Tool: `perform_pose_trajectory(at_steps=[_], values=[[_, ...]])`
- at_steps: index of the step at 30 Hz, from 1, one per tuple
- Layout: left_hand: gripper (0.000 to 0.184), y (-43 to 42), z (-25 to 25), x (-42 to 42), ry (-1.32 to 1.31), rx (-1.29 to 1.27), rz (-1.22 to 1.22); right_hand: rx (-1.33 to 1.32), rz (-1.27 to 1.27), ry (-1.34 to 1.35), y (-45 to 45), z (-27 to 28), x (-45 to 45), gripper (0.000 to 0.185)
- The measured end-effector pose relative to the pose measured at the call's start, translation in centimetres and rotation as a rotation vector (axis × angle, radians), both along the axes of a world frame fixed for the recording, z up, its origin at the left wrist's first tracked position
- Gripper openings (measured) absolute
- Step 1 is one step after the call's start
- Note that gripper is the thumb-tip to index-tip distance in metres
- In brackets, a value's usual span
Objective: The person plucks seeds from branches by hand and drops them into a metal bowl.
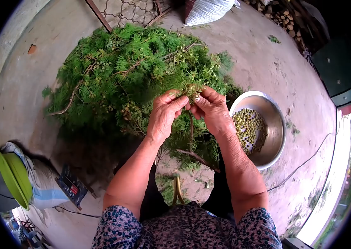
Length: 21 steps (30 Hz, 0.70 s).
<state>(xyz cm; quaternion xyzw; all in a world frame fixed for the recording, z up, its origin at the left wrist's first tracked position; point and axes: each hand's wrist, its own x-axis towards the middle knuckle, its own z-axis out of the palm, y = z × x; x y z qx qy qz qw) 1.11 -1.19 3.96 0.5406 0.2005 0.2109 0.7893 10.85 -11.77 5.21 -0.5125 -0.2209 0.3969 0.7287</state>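
Both hands meet over a large heap of green conifer branches (129,62). My left hand (166,114) is closed, thumb and fingers pinching a leafy sprig (192,90). Close against it, my right hand (212,110) pinches the same sprig from the other side. Small roundish cones seem to sit among its leaves, though the fingertips hide part of them. To the right of my right forearm stands a metal basin (276,124), holding many small greenish-brown cones (248,128). A bare brown stem (191,128) hangs below my hands.
A white sack (208,11) lies at the back. Stacked firewood (285,20) and a dark green cabinet (337,68) stand at right. A lime-green basin (14,178) leans at left beside a sack (44,186). A cable (304,162) crosses the concrete floor.
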Motion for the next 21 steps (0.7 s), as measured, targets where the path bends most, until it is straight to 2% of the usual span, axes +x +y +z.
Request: perform_pose_trajectory(at_steps=[5,7,9,15,19,21], values=[[0.006,-0.4,0.4,0.0,0.027,0.008,0.022,0.000,0.016,0.060,0.2,-0.8,0.1,0.007],[0.007,-0.9,0.5,0.2,0.057,-0.017,0.053,0.018,-0.080,0.075,0.6,-1.3,-0.7,0.006],[0.008,-1.1,0.3,0.3,-0.047,0.175,0.079,-0.046,-0.171,0.001,0.7,-0.9,-1.6,0.006],[0.010,-1.9,-0.1,0.4,-0.006,0.199,0.134,-0.153,-0.274,-0.235,0.6,-2.1,-1.8,0.007],[0.010,-1.2,0.1,0.4,-0.018,0.170,0.142,0.062,-0.224,0.273,0.1,-1.4,-0.4,0.011],[0.011,-0.9,0.1,0.4,-0.042,0.155,0.159,0.096,-0.155,0.377,-0.1,-1.5,0.3,0.011]])
